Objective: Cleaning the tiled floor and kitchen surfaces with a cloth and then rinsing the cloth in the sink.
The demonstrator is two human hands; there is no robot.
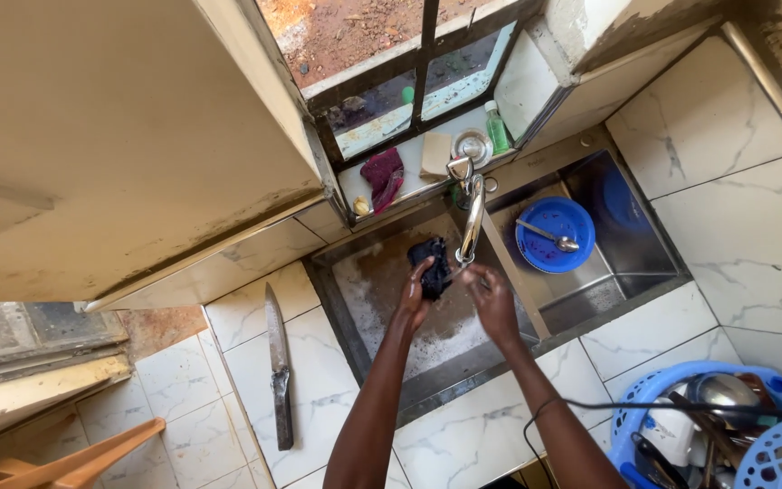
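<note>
Head view: left hand (415, 294) grips a dark sponge (431, 263) under the tap (469, 213); right hand (492, 299) open. Wet fingers could drop it into the sink (364, 290).

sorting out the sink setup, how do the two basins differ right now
The left basin is wide and shallow-looking with a stained, blotchy floor; the right basin is narrower and looks cleaner. The right one holds a blue plate with a spoon, while the left holds no dishes. Over it the left hand grips a dark sponge under the tap, right hand beside. Both are steel.
</note>
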